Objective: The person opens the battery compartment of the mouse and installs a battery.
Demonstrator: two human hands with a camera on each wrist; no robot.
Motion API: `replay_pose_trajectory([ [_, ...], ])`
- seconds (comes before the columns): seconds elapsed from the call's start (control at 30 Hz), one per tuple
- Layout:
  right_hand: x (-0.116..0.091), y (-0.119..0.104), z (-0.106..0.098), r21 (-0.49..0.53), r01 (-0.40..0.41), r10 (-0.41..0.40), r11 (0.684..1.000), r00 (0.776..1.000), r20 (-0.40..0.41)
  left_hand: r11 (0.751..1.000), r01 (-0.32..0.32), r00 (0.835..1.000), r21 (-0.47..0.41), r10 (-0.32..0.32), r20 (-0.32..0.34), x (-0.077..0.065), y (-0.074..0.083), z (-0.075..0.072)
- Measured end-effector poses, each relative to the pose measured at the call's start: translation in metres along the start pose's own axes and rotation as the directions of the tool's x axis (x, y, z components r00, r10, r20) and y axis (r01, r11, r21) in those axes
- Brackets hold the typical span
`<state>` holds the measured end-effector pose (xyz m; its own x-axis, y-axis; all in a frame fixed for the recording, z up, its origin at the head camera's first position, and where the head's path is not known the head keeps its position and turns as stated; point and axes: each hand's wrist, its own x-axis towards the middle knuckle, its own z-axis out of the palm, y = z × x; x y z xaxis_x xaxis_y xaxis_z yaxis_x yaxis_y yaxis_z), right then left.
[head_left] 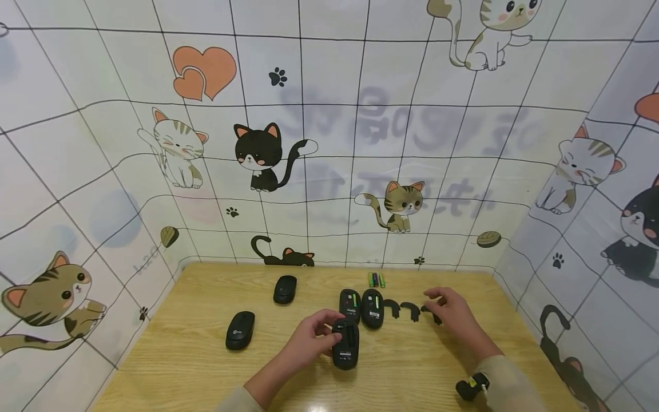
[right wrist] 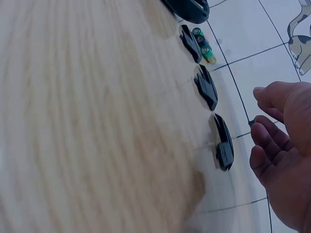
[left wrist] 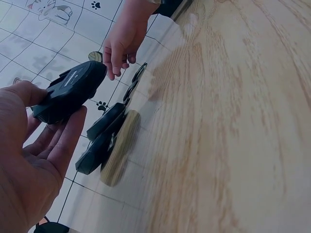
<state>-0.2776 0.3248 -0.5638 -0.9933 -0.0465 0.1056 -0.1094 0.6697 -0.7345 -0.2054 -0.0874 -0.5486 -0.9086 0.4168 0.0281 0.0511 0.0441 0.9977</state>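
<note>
My left hand (head_left: pixel 310 339) grips a black computer mouse (head_left: pixel 346 353) by its side, thumb on the underside that faces up. Its long battery slot is uncovered and looks vacant. Two more mice lie belly up just beyond it, the left one (head_left: pixel 350 305) and the right one (head_left: pixel 372 313), each with a green battery showing. My right hand (head_left: pixel 453 313) hovers by the rightmost of three curved black battery covers (right wrist: pixel 224 143), fingers loosely bent and holding nothing. The other two covers, the middle one (right wrist: pixel 207 87) and the left one (right wrist: pixel 190 43), lie in a row with it.
Several small batteries (head_left: pixel 376 280) lie side by side near the table's back edge. Two mice rest right side up on the left, one nearer (head_left: pixel 240 331) and one farther back (head_left: pixel 285 289). A cat-print tiled sheet (head_left: pixel 329 171) encloses the wooden table (head_left: pixel 180 355) behind and at the sides.
</note>
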Motion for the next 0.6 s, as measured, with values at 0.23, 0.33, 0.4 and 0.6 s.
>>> replay_pose_trajectory([
  [0.23,0.018,-0.018,0.010,0.005,0.066,-0.066,0.998,0.998,0.024,1.000,0.009,1.000,0.011,-0.009,-0.003,0.000,0.000,-0.002],
  [0.33,0.027,-0.025,0.018,0.005,0.082,-0.082,0.997,0.996,0.041,1.000,0.004,1.000,0.007,-0.004,-0.001,-0.001,0.000,-0.002],
  [0.4,0.034,-0.029,0.023,-0.006,0.078,-0.078,0.997,0.995,0.058,1.000,0.002,1.000,0.002,-0.002,0.001,-0.001,0.000,-0.002],
  [0.6,0.055,-0.041,0.039,-0.020,0.083,-0.081,0.996,0.991,0.108,1.000,0.005,1.000,0.001,-0.005,0.003,-0.001,0.003,-0.002],
])
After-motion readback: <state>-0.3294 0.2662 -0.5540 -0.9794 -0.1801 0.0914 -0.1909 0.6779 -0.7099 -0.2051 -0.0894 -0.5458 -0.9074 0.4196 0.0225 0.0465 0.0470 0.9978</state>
